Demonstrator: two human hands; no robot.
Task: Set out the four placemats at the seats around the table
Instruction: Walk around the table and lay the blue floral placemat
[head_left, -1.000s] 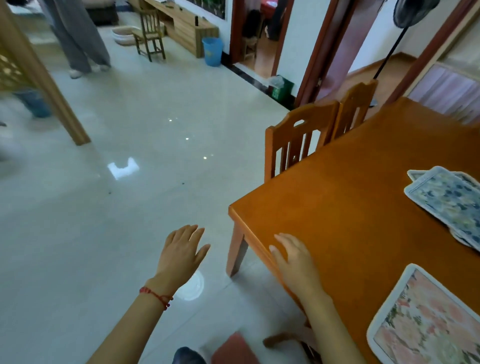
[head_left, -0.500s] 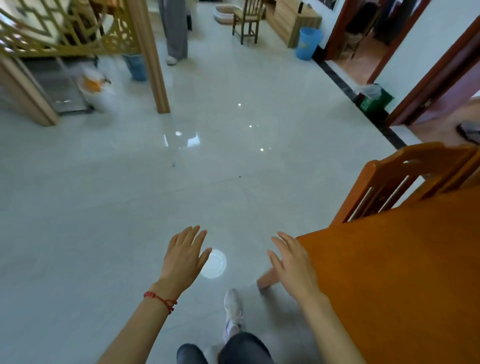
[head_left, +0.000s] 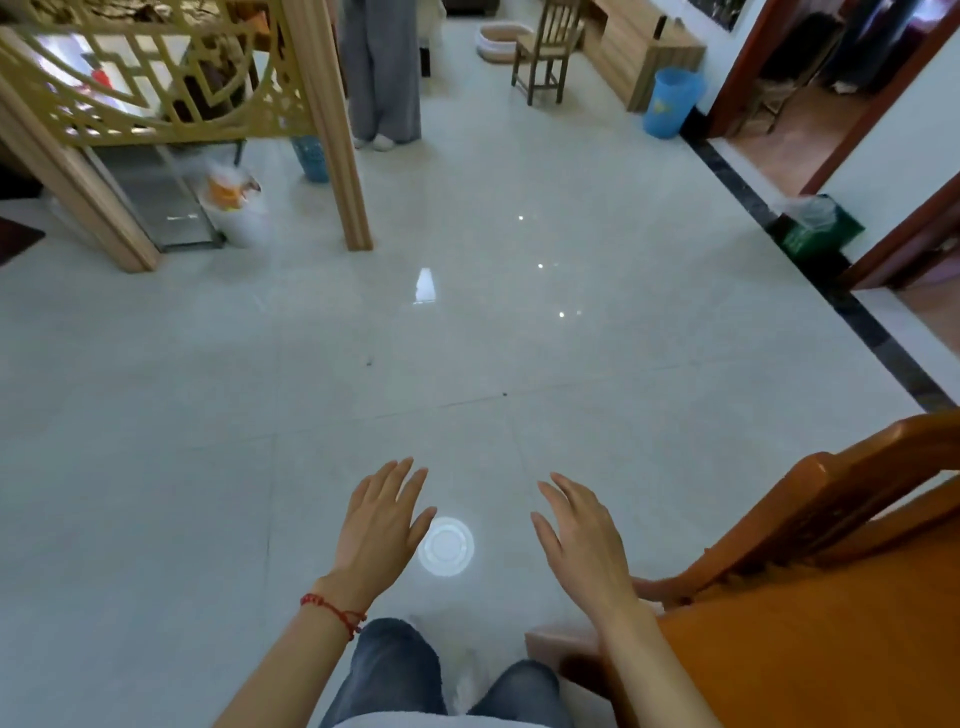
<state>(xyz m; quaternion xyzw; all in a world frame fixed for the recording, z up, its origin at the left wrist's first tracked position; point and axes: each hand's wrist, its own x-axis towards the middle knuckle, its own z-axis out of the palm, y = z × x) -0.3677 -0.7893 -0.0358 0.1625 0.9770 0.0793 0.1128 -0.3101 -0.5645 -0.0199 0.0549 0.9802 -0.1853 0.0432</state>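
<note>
Hands first: the left hand (head_left: 382, 519) hangs palm-down over the floor (head_left: 208, 415) with its fingers spread loosely, holding nothing and touching nothing; a red string bracelet (head_left: 335, 613) circles its wrist. The right hand (head_left: 582, 543) is likewise spread and empty, held in the air just beside the corner of the orange wooden surface (head_left: 805, 660) — whether its wrist brushes that corner cannot be told.

Placemats do not show in this view; only a bare stretch of the surface sits at the lower right.

A wooden chair (head_left: 831, 499) of the same orange colour stands against the surface's far edge, its curved back rail just beyond the right hand. Between the hands a round white reflection (head_left: 445, 545) shines on the pale tiles, and the person's jeans-clad knees (head_left: 395, 670) fill the bottom edge. Farther off stand a lattice screen with a wooden post (head_left: 332, 130), a second person in grey trousers (head_left: 382, 73), a small wooden chair (head_left: 545, 52), a blue bin (head_left: 670, 101) and a green bin (head_left: 815, 231) by the doorway — all well apart from the hands.
</note>
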